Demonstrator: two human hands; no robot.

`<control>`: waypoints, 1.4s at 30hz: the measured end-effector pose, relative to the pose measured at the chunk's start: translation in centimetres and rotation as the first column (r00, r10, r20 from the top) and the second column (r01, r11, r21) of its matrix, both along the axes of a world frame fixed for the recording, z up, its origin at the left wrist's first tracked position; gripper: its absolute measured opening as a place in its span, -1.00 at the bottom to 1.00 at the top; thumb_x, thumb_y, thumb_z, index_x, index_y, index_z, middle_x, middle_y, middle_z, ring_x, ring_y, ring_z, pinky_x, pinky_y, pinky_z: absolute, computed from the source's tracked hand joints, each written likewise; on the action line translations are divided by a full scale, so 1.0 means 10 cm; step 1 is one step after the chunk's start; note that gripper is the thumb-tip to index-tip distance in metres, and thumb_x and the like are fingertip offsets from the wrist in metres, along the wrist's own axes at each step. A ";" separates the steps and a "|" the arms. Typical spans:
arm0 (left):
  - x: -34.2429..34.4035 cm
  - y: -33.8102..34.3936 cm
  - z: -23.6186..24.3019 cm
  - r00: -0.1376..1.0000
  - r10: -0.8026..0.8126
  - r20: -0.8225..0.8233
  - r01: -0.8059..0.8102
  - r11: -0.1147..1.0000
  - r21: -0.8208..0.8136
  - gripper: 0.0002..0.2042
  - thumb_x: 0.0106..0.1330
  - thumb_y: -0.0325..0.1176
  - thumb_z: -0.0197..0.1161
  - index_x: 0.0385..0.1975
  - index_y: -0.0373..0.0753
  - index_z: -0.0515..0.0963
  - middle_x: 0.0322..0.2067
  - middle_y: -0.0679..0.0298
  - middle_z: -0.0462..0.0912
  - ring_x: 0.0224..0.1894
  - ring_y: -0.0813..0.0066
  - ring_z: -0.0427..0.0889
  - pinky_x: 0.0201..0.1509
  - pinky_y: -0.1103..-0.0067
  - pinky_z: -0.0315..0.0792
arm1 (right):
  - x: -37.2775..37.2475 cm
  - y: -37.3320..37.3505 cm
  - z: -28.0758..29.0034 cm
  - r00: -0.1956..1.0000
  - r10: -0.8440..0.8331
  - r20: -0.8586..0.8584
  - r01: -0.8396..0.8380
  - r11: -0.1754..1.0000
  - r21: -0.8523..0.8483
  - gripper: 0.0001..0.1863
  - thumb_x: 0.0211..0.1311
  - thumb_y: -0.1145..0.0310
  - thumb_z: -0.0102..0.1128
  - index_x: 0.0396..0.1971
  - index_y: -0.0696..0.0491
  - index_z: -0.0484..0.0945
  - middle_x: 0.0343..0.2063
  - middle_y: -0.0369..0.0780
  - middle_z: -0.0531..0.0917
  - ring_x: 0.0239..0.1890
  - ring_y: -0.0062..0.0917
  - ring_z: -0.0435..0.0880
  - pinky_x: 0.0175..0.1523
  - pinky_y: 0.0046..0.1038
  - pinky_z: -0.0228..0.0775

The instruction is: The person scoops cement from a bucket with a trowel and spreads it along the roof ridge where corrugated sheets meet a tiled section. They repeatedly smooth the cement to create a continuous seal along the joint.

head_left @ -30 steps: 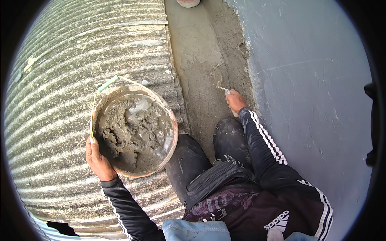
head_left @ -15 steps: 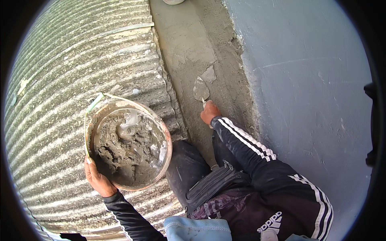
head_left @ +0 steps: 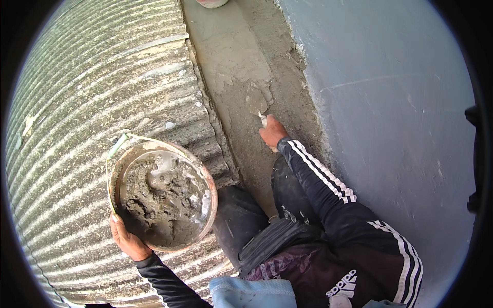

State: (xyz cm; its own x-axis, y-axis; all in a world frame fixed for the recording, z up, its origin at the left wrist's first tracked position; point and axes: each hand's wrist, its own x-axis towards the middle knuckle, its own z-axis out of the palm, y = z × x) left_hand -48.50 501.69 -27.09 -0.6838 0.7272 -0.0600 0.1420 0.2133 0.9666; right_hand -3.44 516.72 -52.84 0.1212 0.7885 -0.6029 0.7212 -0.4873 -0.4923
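Note:
My left hand (head_left: 129, 240) grips the near-left rim of a round bucket (head_left: 211, 197), by the lower end of its wire handle. Wet grey mortar (head_left: 169, 195) fills much of the bucket, which rests on the corrugated roofing. The handle's pale green grip (head_left: 118, 145) leans over the far-left rim. Ahead of my knees, my right hand (head_left: 273, 132) is closed round the handle of a pointed trowel (head_left: 255, 100). The trowel's mortar-smeared blade lies flat against the grey mortar strip (head_left: 231, 56), its tip pointing away from me.
Weathered corrugated roofing (head_left: 102, 97) spreads across the left, its broken edge (head_left: 205, 102) running along the strip. A smooth grey-blue wall (head_left: 390, 113) rises on the right. The lower part of another container (head_left: 212, 3) shows at the strip's far end.
The trowel and my right hand have slid forward along the strip, the blade now covering part of a pale mortar patch. My left hand stays on the bucket. The view has shifted slightly.

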 end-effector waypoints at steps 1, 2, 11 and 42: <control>0.00 -0.01 0.00 0.999 0.014 -0.028 -0.014 1.000 -0.010 -0.61 0.66 -0.23 0.08 0.25 -0.42 0.55 0.04 0.23 0.66 0.01 0.54 0.58 0.18 0.55 0.45 | 0.03 0.03 -0.01 0.993 -0.112 0.022 0.112 0.994 0.002 -0.50 0.34 0.29 0.22 0.14 0.29 0.38 0.01 0.23 0.67 0.06 -0.04 0.76 0.01 -0.07 0.66; 0.00 -0.01 0.01 0.997 0.008 -0.074 -0.009 1.000 -0.013 -0.61 0.66 -0.23 0.08 0.24 -0.43 0.55 0.03 0.23 0.66 0.01 0.54 0.58 0.18 0.55 0.45 | 0.04 0.06 -0.02 0.988 -0.151 0.014 0.151 0.988 -0.018 -0.50 0.35 0.28 0.22 0.15 0.29 0.38 0.02 0.23 0.67 0.06 -0.03 0.76 0.03 -0.06 0.65; -0.03 -0.01 0.01 0.986 -0.048 -0.160 0.042 0.998 -0.039 -0.57 0.68 -0.21 0.05 0.25 -0.47 0.53 0.06 0.20 0.65 0.01 0.54 0.57 0.19 0.56 0.43 | -0.01 -0.05 0.08 0.998 -0.019 -0.057 0.014 0.996 -0.093 -0.47 0.32 0.28 0.24 0.14 0.31 0.35 0.07 0.25 0.65 0.07 0.04 0.74 0.09 -0.04 0.61; 0.01 0.00 0.03 0.997 0.004 -0.076 -0.005 1.000 -0.018 -0.60 0.65 -0.23 0.12 0.24 -0.45 0.56 0.05 0.22 0.68 0.02 0.55 0.59 0.20 0.56 0.45 | 0.30 0.73 -0.21 0.898 -0.268 -0.350 0.246 0.963 -0.107 -0.59 0.28 0.33 0.20 -0.05 0.35 0.41 -0.38 0.05 0.71 -0.55 -0.24 0.75 -0.37 -0.12 0.59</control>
